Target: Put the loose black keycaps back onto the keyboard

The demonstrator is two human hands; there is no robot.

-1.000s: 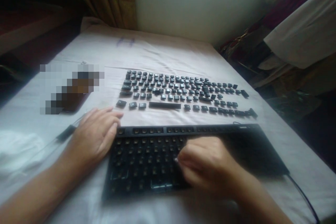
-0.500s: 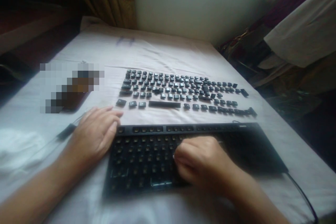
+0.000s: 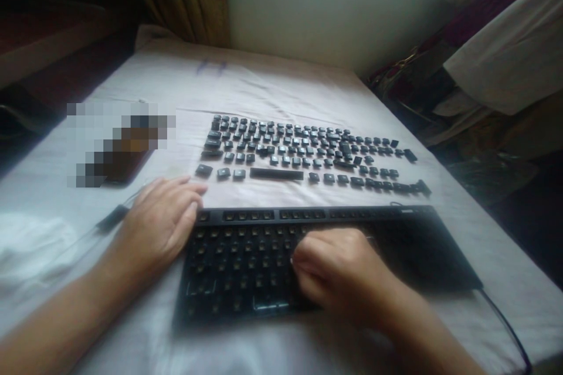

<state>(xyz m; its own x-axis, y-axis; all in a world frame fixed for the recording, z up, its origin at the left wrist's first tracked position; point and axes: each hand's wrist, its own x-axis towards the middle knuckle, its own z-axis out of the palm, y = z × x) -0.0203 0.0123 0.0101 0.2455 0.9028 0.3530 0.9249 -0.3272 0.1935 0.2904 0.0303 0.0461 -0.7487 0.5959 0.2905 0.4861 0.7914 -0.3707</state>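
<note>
A black keyboard base (image 3: 246, 299) with its keycaps off lies in front of me, bare switch posts showing in rows. My left hand (image 3: 165, 217) rests flat at its upper left corner, fingers stretched out and thumb along the edge. Over the middle of the base, my right hand (image 3: 336, 266) is closed. Its fingertips are turned down and hidden, so whatever they hold, if anything, does not show. Beyond the base, loose black keycaps (image 3: 297, 161) sit in rows in a keyboard layout, with the long space bar (image 3: 276, 174) in the nearest row.
A pale sheet (image 3: 281, 91) covers the surface. To the left lie a dark, partly pixelated object (image 3: 127, 164) and white crumpled fabric (image 3: 35, 252). A black cable (image 3: 505, 319) leaves the base at the right. Hanging cloth (image 3: 514, 53) is at the far right.
Both hands keep their places on the keyboard base. Only a very slight shift of the camera's view shows; the keycaps lie as before.
</note>
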